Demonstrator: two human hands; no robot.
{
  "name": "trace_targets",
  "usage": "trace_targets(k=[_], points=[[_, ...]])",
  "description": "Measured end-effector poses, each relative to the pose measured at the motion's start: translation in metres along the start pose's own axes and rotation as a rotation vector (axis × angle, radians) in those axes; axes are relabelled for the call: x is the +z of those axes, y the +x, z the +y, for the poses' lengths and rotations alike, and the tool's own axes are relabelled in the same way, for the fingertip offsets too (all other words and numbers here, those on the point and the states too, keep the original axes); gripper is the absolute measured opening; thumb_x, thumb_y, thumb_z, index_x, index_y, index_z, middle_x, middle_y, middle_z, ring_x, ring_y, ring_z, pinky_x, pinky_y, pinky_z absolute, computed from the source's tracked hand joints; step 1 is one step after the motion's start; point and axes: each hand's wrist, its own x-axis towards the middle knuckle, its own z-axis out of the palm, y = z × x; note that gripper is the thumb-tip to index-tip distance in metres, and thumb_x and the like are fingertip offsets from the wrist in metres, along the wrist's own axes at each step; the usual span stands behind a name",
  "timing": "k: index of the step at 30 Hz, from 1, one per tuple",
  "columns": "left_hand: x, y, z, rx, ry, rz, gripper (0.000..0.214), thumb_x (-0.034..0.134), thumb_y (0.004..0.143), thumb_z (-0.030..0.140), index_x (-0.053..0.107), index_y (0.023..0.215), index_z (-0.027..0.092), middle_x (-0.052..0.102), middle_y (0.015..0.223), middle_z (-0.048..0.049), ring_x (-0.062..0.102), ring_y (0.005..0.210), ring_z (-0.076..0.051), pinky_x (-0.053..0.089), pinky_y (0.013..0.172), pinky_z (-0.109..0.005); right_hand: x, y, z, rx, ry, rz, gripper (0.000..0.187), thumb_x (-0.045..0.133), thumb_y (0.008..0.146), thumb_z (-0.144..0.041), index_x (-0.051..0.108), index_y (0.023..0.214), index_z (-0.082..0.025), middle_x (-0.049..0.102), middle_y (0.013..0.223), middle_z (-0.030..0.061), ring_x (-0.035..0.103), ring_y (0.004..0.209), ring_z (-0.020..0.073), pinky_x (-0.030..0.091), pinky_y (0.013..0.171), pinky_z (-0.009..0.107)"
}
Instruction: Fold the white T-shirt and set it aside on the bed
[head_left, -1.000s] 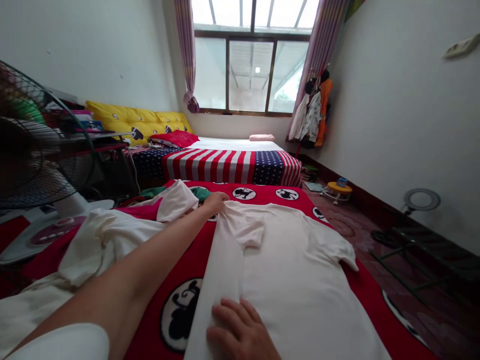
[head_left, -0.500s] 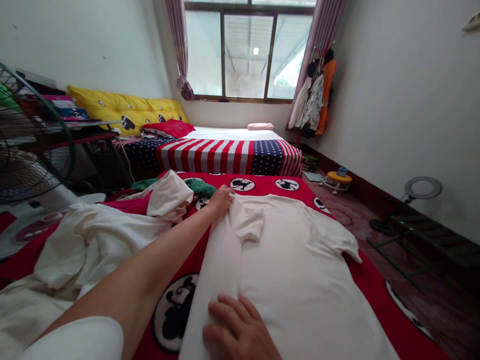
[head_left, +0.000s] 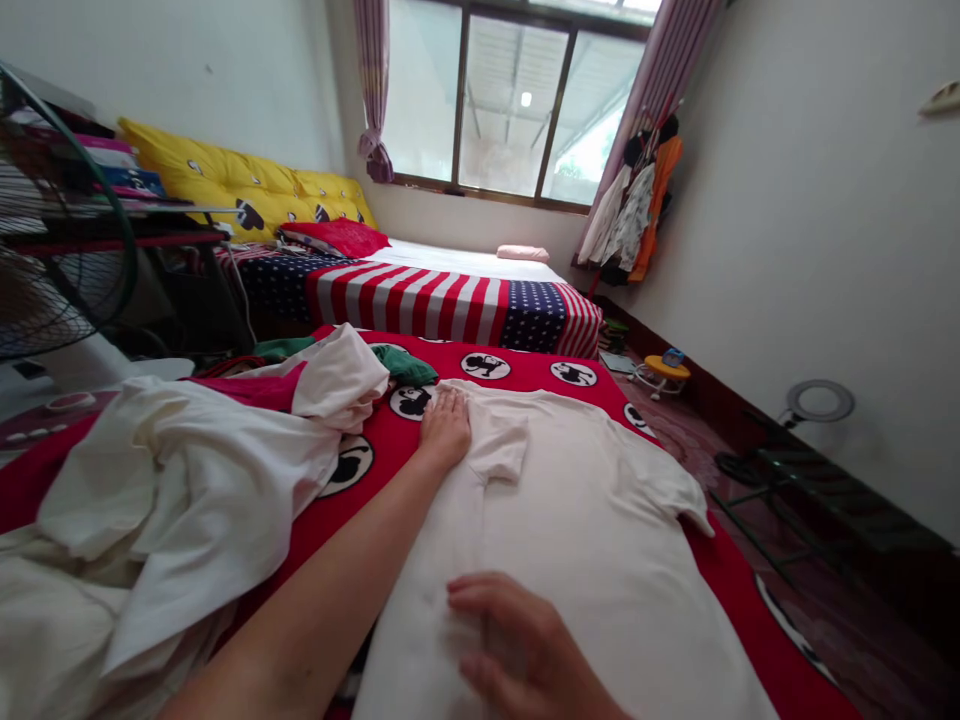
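Note:
A white T-shirt [head_left: 592, 500] lies spread on a red blanket [head_left: 517, 350] with round black-and-white cartoon patches. Its left side is folded inward, and that short sleeve lies on top of the body. My left hand [head_left: 446, 428] rests flat on the folded edge near the shirt's far left corner, fingers stretched forward. Over the lower middle of the shirt is my right hand [head_left: 525, 645], its fingers apart and slightly blurred. Whether the right hand touches the cloth I cannot tell.
Crumpled white clothes [head_left: 187, 480] heap up at the left, with a green cloth [head_left: 405, 365] behind them. A fan [head_left: 60, 230] stands at far left. Beyond is a bed with a striped, starred cover [head_left: 420, 300]. A ring light [head_left: 821, 400] and small orange stool [head_left: 666, 368] stand right.
My left hand has gone from pinching the shirt's far left corner to lying flat on it. My right hand has shifted right and looks lifted a little. The view has tilted slightly.

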Motion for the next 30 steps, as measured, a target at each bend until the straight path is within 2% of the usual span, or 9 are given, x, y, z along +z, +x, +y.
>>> trace_targets(k=[3, 6, 9, 12, 15, 21, 26, 28, 30], points=[[0.0, 0.001, -0.001, 0.006, 0.005, -0.017, 0.051, 0.036, 0.093, 0.031, 0.042, 0.141, 0.017, 0.034, 0.15, -0.011, 0.026, 0.14, -0.027, 0.017, 0.114, -0.051, -0.042, 0.042, 0.008, 0.341, 0.004, 0.164, 0.029, 0.057, 0.083, -0.035, 0.062, 0.107, -0.019, 0.068, 0.103, 0.0097, 0.067, 0.082, 0.0197, 0.054, 0.06, 0.027], [-0.002, 0.001, -0.002, 0.019, 0.004, -0.026, 0.052, 0.037, 0.092, 0.04, 0.043, 0.14, 0.02, 0.033, 0.151, -0.0096, 0.023, 0.141, -0.027, 0.016, 0.114, -0.051, -0.084, 0.099, 0.038, 0.499, -0.319, 0.412, 0.034, 0.06, 0.077, -0.03, 0.059, 0.108, -0.016, 0.065, 0.112, 0.0121, 0.065, 0.091, 0.019, 0.051, 0.063, 0.024], [-0.003, 0.0, -0.001, 0.02, 0.005, -0.027, 0.052, 0.037, 0.092, 0.043, 0.044, 0.14, 0.023, 0.032, 0.152, -0.0086, 0.022, 0.142, -0.026, 0.016, 0.114, -0.05, -0.106, 0.146, 0.07, 0.624, -0.414, 0.43, 0.032, 0.055, 0.08, -0.041, 0.063, 0.091, -0.012, 0.069, 0.08, 0.0118, 0.064, 0.066, 0.0187, 0.046, 0.051, 0.025], [-0.003, 0.0, -0.002, 0.022, 0.005, -0.027, 0.049, 0.036, 0.093, 0.044, 0.046, 0.138, 0.029, 0.032, 0.152, -0.006, 0.022, 0.142, -0.026, 0.016, 0.113, -0.05, -0.107, 0.17, 0.086, 0.655, -0.463, 0.389, 0.038, 0.061, 0.073, -0.051, 0.058, 0.057, -0.017, 0.054, 0.045, 0.0021, 0.054, 0.045, 0.0166, 0.037, 0.044, 0.025], [-0.003, 0.0, -0.002, 0.024, 0.002, -0.034, 0.046, 0.035, 0.094, 0.045, 0.046, 0.137, 0.033, 0.032, 0.152, -0.004, 0.023, 0.141, -0.026, 0.016, 0.113, -0.049, -0.098, 0.175, 0.084, 0.588, -0.537, 0.44, 0.031, 0.067, 0.065, -0.041, 0.05, 0.048, -0.02, 0.048, 0.042, -0.0021, 0.05, 0.047, 0.0149, 0.033, 0.046, 0.024], [-0.007, -0.001, 0.0, -0.031, -0.014, -0.044, 0.057, 0.038, 0.091, 0.053, 0.039, 0.143, 0.028, 0.025, 0.155, -0.0063, 0.014, 0.143, -0.032, 0.014, 0.114, -0.048, -0.1, 0.162, 0.076, 0.44, -0.654, 0.664, 0.02, 0.045, 0.079, -0.034, 0.056, 0.073, -0.018, 0.06, 0.068, 0.0018, 0.053, 0.063, 0.0151, 0.039, 0.058, 0.024], [-0.006, 0.0, 0.0, -0.06, -0.005, -0.053, 0.06, 0.032, 0.093, 0.052, 0.035, 0.145, 0.023, 0.024, 0.155, -0.0084, 0.015, 0.143, -0.029, 0.016, 0.114, -0.045, -0.105, 0.148, 0.094, 0.458, -0.766, 0.612, 0.006, 0.055, 0.073, -0.024, 0.057, 0.072, -0.019, 0.06, 0.065, 0.0021, 0.056, 0.065, 0.018, 0.041, 0.063, 0.026], [-0.006, 0.0, -0.001, -0.053, 0.004, -0.051, 0.058, 0.033, 0.093, 0.051, 0.037, 0.144, 0.025, 0.026, 0.155, -0.0074, 0.017, 0.143, -0.028, 0.017, 0.114, -0.045, -0.104, 0.146, 0.093, 0.475, -0.812, 0.576, 0.007, 0.056, 0.074, -0.022, 0.06, 0.078, -0.018, 0.064, 0.076, 0.0063, 0.059, 0.072, 0.0212, 0.042, 0.066, 0.029], [-0.005, 0.0, -0.002, -0.044, 0.006, -0.051, 0.057, 0.035, 0.092, 0.05, 0.038, 0.143, 0.025, 0.025, 0.155, -0.0078, 0.017, 0.143, -0.029, 0.017, 0.114, -0.046, -0.1, 0.146, 0.083, 0.474, -0.884, 0.576, 0.021, 0.057, 0.075, -0.021, 0.062, 0.096, -0.016, 0.064, 0.097, 0.0131, 0.06, 0.088, 0.0263, 0.043, 0.073, 0.033]])
